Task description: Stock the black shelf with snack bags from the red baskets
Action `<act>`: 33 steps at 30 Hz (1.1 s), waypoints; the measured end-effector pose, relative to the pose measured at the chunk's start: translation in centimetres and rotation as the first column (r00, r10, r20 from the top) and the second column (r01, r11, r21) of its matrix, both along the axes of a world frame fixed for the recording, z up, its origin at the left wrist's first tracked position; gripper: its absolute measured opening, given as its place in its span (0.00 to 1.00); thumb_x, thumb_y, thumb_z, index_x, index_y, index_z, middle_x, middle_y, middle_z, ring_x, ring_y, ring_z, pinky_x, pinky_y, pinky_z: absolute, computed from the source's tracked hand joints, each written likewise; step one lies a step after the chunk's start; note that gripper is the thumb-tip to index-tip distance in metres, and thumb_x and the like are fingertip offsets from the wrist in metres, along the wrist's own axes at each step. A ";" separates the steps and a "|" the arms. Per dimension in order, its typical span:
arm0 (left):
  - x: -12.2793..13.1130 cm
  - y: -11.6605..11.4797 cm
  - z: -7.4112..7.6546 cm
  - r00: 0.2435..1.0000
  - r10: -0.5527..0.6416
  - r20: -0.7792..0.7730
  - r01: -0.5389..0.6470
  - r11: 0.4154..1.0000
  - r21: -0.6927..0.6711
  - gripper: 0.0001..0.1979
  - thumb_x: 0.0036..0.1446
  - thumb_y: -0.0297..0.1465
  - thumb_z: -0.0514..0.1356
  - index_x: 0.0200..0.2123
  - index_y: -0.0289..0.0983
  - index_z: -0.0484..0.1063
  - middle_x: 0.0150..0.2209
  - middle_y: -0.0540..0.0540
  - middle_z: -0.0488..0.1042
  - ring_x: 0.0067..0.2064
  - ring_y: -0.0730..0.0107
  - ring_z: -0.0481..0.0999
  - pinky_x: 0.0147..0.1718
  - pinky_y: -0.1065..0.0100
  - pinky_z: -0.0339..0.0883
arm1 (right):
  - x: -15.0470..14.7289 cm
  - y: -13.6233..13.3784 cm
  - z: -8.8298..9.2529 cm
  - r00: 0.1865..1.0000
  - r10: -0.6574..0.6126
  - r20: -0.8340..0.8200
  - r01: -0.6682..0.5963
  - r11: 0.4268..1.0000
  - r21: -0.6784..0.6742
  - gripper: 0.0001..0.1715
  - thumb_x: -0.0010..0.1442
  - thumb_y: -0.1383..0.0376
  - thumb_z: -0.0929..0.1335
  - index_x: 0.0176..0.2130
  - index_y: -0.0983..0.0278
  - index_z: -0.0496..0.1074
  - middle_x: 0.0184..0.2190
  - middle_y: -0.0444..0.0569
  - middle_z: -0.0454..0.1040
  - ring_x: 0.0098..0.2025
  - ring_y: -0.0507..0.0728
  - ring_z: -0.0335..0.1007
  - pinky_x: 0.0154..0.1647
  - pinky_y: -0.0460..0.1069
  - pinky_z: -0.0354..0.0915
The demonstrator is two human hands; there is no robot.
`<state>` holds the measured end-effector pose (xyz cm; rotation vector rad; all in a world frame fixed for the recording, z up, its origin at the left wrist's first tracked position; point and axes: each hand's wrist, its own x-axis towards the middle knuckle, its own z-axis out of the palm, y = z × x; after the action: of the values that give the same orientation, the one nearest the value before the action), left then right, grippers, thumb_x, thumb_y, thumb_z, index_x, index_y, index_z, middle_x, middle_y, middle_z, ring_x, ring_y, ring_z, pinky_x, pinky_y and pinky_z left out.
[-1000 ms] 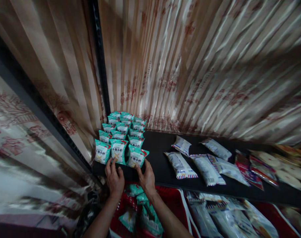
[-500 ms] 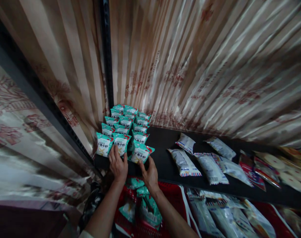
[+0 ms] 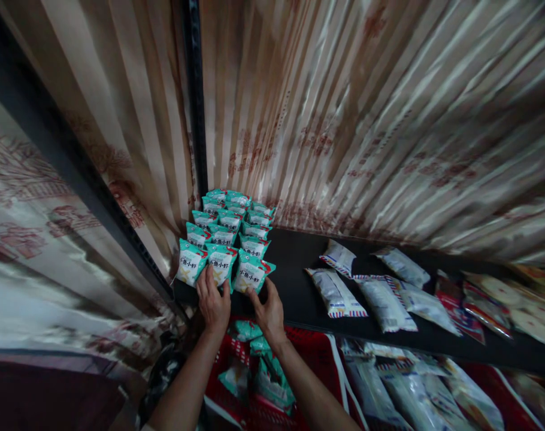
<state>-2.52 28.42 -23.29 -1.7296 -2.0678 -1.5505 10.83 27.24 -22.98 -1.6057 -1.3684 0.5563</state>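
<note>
Several teal snack packets (image 3: 230,236) stand in rows at the left end of a black shelf (image 3: 299,299). My left hand (image 3: 213,302) rests its fingers against the front middle teal packet (image 3: 221,263). Beside it, my right hand (image 3: 269,311) touches the base of the front right teal packet (image 3: 252,274) with its fingers and thumb. Both hands press on the packets from the front; neither lifts one.
Silver-white striped packets (image 3: 338,293) and red packets (image 3: 456,305) lie flat farther right on the shelf. A red basket (image 3: 320,359) below holds more teal and silver packets. Beige patterned curtains (image 3: 344,120) hang behind, with a dark post (image 3: 196,96) at the shelf's corner.
Both hands moved up and slightly right against the front row. The front right packet was pushed back closer to the rows behind it.
</note>
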 end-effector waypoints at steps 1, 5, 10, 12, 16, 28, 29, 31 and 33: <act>-0.1 0.0 -0.1 1.000 -0.002 0.001 0.002 1.000 0.003 0.27 0.59 0.35 0.55 0.59 0.34 0.55 0.53 0.34 0.65 0.55 0.53 0.64 0.51 0.52 0.63 | 0.0 0.1 0.0 1.000 -0.001 0.005 0.001 1.000 0.004 0.34 0.54 0.48 0.65 0.51 0.69 0.66 0.46 0.60 0.73 0.48 0.64 0.69 0.47 0.57 0.66; -0.2 -0.1 -0.1 0.999 -0.020 0.034 0.020 1.000 0.002 0.27 0.59 0.36 0.55 0.60 0.36 0.56 0.53 0.35 0.65 0.54 0.55 0.65 0.51 0.53 0.63 | 0.0 0.3 0.1 0.999 0.006 0.037 -0.007 1.000 0.024 0.33 0.55 0.49 0.64 0.52 0.70 0.66 0.45 0.60 0.73 0.48 0.63 0.69 0.48 0.57 0.65; -0.2 -0.2 -0.1 1.000 -0.005 0.014 0.006 1.000 -0.013 0.25 0.59 0.35 0.54 0.59 0.36 0.57 0.51 0.36 0.66 0.53 0.55 0.66 0.50 0.54 0.64 | 0.1 0.4 0.1 0.997 0.017 0.081 -0.021 0.999 0.039 0.31 0.57 0.50 0.63 0.51 0.68 0.66 0.44 0.58 0.73 0.47 0.63 0.69 0.48 0.57 0.65; -0.2 -0.2 -0.1 1.000 -0.005 -0.004 0.005 1.000 -0.004 0.25 0.59 0.35 0.54 0.59 0.35 0.57 0.51 0.36 0.66 0.53 0.55 0.66 0.50 0.54 0.64 | -0.1 0.5 0.2 0.995 0.020 0.093 -0.024 0.999 0.040 0.31 0.57 0.50 0.63 0.51 0.68 0.67 0.44 0.59 0.73 0.47 0.63 0.69 0.48 0.58 0.65; -0.3 -0.1 -0.2 1.000 -0.015 -0.011 0.015 1.000 0.017 0.24 0.60 0.35 0.54 0.58 0.35 0.58 0.52 0.36 0.66 0.54 0.54 0.66 0.50 0.54 0.64 | -0.3 0.6 0.1 0.998 0.000 0.062 -0.002 1.000 0.030 0.33 0.56 0.50 0.63 0.52 0.69 0.66 0.47 0.60 0.72 0.50 0.64 0.68 0.51 0.58 0.63; -0.4 -0.4 -0.4 0.999 0.032 -0.035 -0.032 1.000 0.001 0.24 0.60 0.37 0.53 0.58 0.35 0.59 0.51 0.35 0.67 0.54 0.55 0.66 0.50 0.54 0.64 | -0.6 0.7 0.0 1.000 0.000 0.005 0.000 1.000 0.002 0.35 0.52 0.49 0.66 0.52 0.68 0.67 0.47 0.59 0.72 0.49 0.64 0.69 0.50 0.58 0.64; -0.4 -0.4 -0.4 0.999 0.035 -0.032 -0.035 0.999 0.002 0.24 0.60 0.37 0.53 0.58 0.35 0.59 0.51 0.35 0.67 0.54 0.55 0.66 0.50 0.54 0.63 | -0.6 0.6 0.1 1.000 0.008 0.000 -0.008 1.000 -0.001 0.35 0.52 0.48 0.66 0.52 0.68 0.67 0.47 0.59 0.72 0.49 0.64 0.69 0.49 0.58 0.65; -0.4 -0.4 -0.5 0.999 0.036 -0.026 -0.035 0.999 0.015 0.25 0.60 0.37 0.53 0.58 0.35 0.59 0.52 0.36 0.67 0.54 0.55 0.66 0.50 0.54 0.63 | -0.6 0.6 0.2 1.000 0.023 -0.013 -0.023 1.000 -0.006 0.35 0.53 0.48 0.65 0.51 0.68 0.67 0.46 0.58 0.72 0.48 0.64 0.69 0.48 0.57 0.66; -0.3 -0.5 -0.4 0.999 0.027 -0.033 -0.026 0.999 0.027 0.25 0.60 0.37 0.54 0.58 0.35 0.58 0.52 0.35 0.66 0.54 0.55 0.66 0.51 0.54 0.63 | -0.7 0.5 0.2 1.000 0.020 -0.019 -0.020 1.000 -0.012 0.33 0.54 0.47 0.64 0.50 0.67 0.68 0.45 0.58 0.73 0.47 0.64 0.69 0.46 0.56 0.66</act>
<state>-2.83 27.97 -23.70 -1.7004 -2.0366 -1.5247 10.14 27.71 -22.73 -1.5941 -1.3707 0.5909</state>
